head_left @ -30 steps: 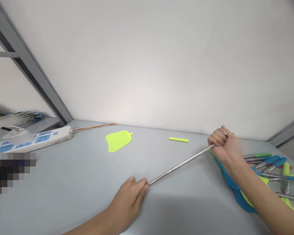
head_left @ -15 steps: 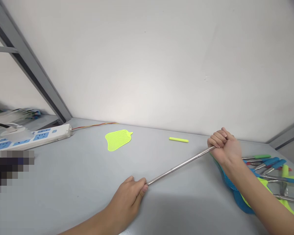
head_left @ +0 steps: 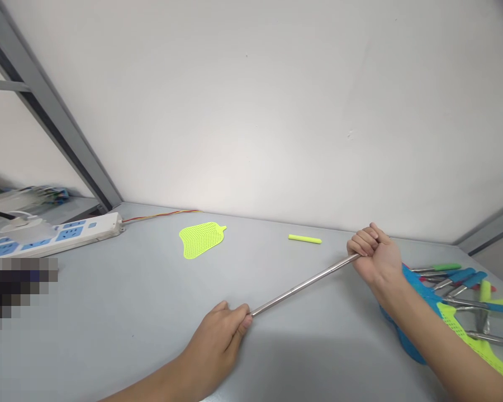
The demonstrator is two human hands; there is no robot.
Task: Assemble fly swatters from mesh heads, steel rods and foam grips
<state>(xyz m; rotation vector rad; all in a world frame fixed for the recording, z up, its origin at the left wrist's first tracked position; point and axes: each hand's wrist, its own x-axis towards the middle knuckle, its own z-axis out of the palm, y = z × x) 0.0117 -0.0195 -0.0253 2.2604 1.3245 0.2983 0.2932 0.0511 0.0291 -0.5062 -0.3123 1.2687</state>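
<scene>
A thin silvery telescopic rod (head_left: pixel 304 285) slants up to the right between my hands, its joints visible along its length. My left hand (head_left: pixel 222 340) is closed around its lower end, low in the middle of the view. At the upper end my right hand (head_left: pixel 374 254) is wrapped in a fist. Both ends of the rod are hidden inside my fingers. Beyond them, a yellow-green perforated fly swatter head (head_left: pixel 203 240) lies flat on the table, and a short yellow-green handle tube (head_left: pixel 304 239) lies separately to its right.
Several fly swatters with blue, green and yellow handles (head_left: pixel 465 276) are piled at the right, partly behind my right forearm. A white power strip (head_left: pixel 88 229) with a plug lies at the left on the grey table (head_left: pixel 121 301). A white wall (head_left: pixel 251 111) rises behind.
My right hand has moved a little left and down toward my left hand, and the visible stretch of rod is slightly shorter. The left hand stays nearly still.
</scene>
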